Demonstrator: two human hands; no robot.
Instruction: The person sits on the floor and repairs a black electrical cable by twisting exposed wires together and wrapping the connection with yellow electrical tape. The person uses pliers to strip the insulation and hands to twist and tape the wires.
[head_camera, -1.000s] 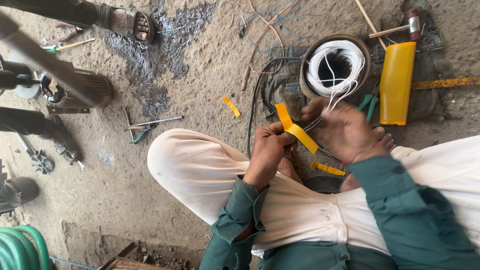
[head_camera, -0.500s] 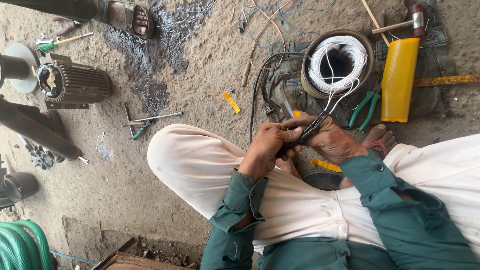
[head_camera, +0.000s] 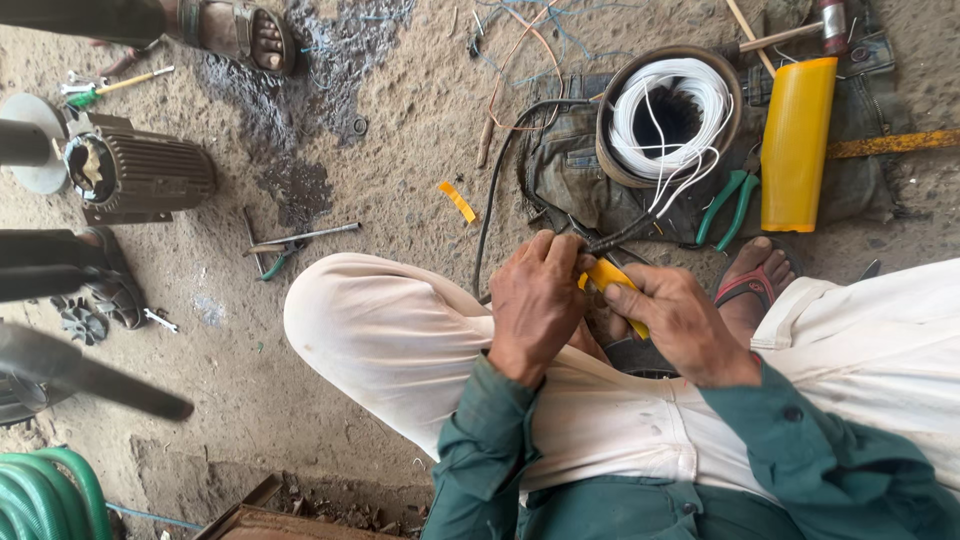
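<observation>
A grey ribbed electric motor housing (head_camera: 140, 178) lies on the dusty concrete floor (head_camera: 300, 400) at the left, with a green-handled screwdriver (head_camera: 115, 88) beyond it. A sandalled foot (head_camera: 245, 33) of another person stands at the top edge. A small yellow strip (head_camera: 458, 201) lies alone on the floor, near thin metal rods (head_camera: 300, 238). At the right, a yellow plastic roll (head_camera: 797, 143) rests on grey denim cloth (head_camera: 570, 170), just beside green-handled pliers (head_camera: 728, 205). A wooden-handled hammer (head_camera: 790, 35) lies above the roll. A coiled green hose (head_camera: 45, 495) fills the bottom left corner.
</observation>
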